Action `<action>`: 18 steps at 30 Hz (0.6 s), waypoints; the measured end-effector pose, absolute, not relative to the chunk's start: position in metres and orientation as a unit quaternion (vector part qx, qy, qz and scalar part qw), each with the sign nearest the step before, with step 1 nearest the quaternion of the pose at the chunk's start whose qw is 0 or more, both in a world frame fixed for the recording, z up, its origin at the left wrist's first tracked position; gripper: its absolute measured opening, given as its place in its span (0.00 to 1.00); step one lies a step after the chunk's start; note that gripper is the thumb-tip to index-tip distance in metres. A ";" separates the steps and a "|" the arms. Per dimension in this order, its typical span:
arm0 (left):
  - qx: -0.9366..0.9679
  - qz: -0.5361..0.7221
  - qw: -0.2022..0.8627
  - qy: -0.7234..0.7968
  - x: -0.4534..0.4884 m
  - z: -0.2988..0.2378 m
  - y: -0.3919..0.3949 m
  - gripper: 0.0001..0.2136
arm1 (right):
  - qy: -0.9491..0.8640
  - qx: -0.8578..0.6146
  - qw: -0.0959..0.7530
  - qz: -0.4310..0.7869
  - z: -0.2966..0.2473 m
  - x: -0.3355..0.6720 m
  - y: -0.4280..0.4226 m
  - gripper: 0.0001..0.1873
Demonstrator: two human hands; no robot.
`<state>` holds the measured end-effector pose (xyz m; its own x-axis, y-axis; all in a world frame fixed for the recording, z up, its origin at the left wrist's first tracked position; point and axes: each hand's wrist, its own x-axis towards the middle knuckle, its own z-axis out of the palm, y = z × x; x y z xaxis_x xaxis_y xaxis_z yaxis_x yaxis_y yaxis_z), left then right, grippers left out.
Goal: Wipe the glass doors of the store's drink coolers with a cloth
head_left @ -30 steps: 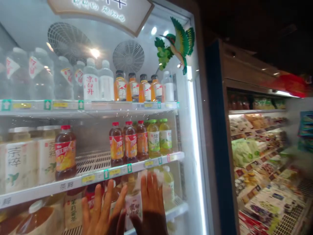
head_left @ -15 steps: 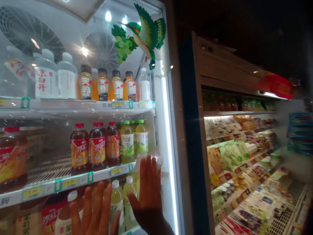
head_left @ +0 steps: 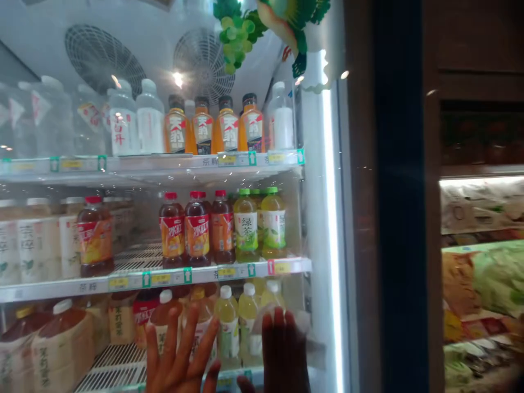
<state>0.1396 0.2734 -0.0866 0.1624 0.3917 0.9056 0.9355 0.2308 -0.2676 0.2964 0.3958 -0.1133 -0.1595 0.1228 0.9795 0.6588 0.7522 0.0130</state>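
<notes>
My right hand [head_left: 284,352] is raised with its fingers together, pressing a pale, cloth-like piece [head_left: 303,321] flat against the glass door of a drinks fridge. The piece shows on both sides of the fingers; its exact kind is blurred. To the left, my left hand [head_left: 182,352] is up with fingers spread and nothing in it, close to the glass; I cannot tell whether it touches. Behind the hands, inside the fridge, stand pale yellow bottles with white caps [head_left: 228,322] on a lower shelf.
Red-capped tea bottles [head_left: 197,234] and green-capped bottles [head_left: 246,229] line the middle shelf [head_left: 164,278]. Orange bottles [head_left: 226,128] are on the top shelf. A bird-and-grape sticker [head_left: 237,41] is on the glass. A bright light strip [head_left: 333,218] runs down the right; packaged goods [head_left: 495,278] lie beyond.
My right hand has slid down the glass with the pale piece. The left hand has shifted slightly, fingers spread wider. The view has turned left and down, showing more left-hand bottles.
</notes>
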 end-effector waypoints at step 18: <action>-0.536 -0.360 0.456 -0.612 0.038 -0.095 0.203 0.35 | -0.728 -0.278 0.581 -0.236 -0.091 0.195 0.324 0.42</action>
<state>0.0382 0.2032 -0.0949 -0.0082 0.3273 0.9449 0.9850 0.1653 -0.0487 0.1946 0.3241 -0.0908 -0.1708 0.1303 0.9767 0.6783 0.7345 0.0206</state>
